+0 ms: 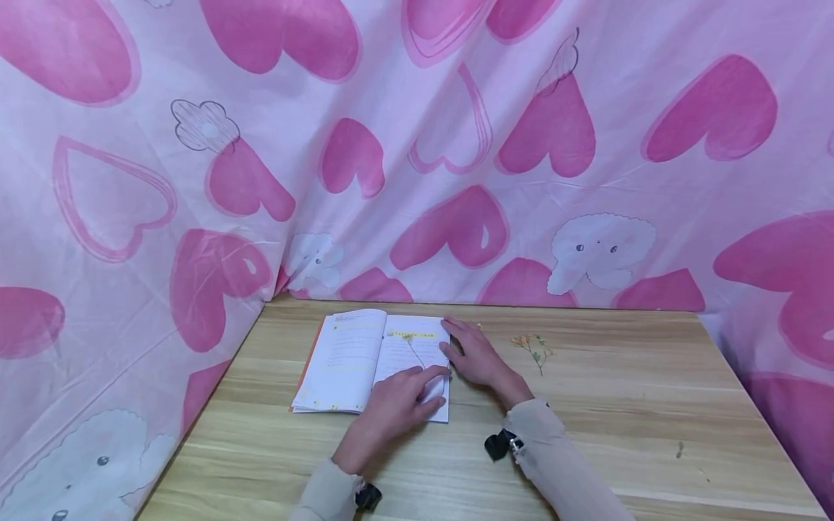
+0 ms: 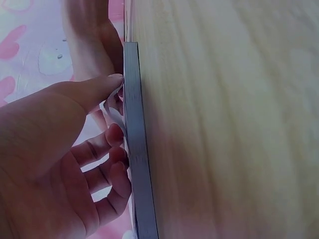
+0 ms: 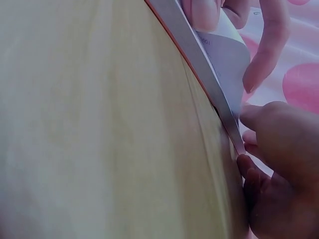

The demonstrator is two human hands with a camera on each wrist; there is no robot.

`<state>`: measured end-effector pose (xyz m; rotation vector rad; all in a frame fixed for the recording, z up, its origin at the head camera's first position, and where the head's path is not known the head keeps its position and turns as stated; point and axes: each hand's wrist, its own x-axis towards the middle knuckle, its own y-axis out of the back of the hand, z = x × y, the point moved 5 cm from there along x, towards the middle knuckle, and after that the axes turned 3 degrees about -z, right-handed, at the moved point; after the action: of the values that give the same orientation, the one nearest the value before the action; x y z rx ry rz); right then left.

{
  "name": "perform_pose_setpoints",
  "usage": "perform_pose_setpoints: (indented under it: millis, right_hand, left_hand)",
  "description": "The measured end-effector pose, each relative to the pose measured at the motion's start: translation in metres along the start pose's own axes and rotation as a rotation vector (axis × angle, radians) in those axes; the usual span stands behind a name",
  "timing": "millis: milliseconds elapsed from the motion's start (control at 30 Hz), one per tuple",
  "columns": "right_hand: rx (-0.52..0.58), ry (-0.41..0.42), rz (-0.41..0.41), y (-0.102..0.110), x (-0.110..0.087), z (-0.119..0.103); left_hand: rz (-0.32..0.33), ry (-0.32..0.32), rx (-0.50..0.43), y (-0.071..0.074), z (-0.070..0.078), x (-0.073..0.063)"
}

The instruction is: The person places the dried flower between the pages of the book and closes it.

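Note:
An open book (image 1: 345, 362) lies on the table, its right-hand page carrying a yellow heading. On that page lies a dried flower (image 1: 409, 340) with a thin stem running towards the left fingers. My left hand (image 1: 400, 401) is over the lower right page, index finger reaching its outer edge. In the left wrist view, a curled page (image 2: 115, 115) is raised between its thumb and fingers. My right hand (image 1: 476, 354) touches the book's upper right edge with thumb and fingertips. From the right wrist, the bent page (image 3: 227, 59) stands up between the two hands.
Right of the book, a dried flower sprig (image 1: 534, 351) with orange blooms lies on the wooden table (image 1: 619, 405). Small dark bits (image 1: 680, 450) lie at the table's right side. A pink heart-patterned cloth (image 1: 443, 145) hangs behind and along the sides.

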<state>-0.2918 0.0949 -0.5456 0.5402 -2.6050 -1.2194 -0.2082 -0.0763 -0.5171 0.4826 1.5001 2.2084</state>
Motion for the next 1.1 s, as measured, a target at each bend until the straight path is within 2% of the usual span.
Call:
perform_pose_setpoints:
  millis: [167, 300, 600, 733, 867, 1000, 1100]
  right_hand:
    - [0.08, -0.016, 0.027, 0.003, 0.0, 0.001]
    - [0.105, -0.036, 0.048, 0.004, -0.001, 0.004]
    - [0.087, -0.082, 0.058, 0.0, -0.001, 0.01]
    - [0.075, -0.072, 0.059, 0.001, -0.001, 0.008]
    - [0.062, -0.054, 0.052, 0.002, -0.002, 0.007]
    - [0.066, -0.044, 0.042, 0.002, -0.002, 0.005]
    - [0.067, -0.039, 0.039, 0.002, -0.003, 0.004]
  left_hand:
    - [0.012, 0.009, -0.002, 0.002, 0.0, -0.001]
    - [0.05, 0.013, -0.018, 0.004, 0.0, -0.002]
    - [0.175, 0.033, -0.189, 0.016, 0.001, -0.001]
    - [0.202, 0.021, -0.266, 0.025, 0.0, -0.001]
    - [0.19, 0.033, -0.335, 0.035, -0.002, -0.004]
    - [0.179, 0.071, -0.351, 0.047, -0.004, -0.008]
    - [0.202, 0.085, -0.345, 0.059, -0.005, -0.011]
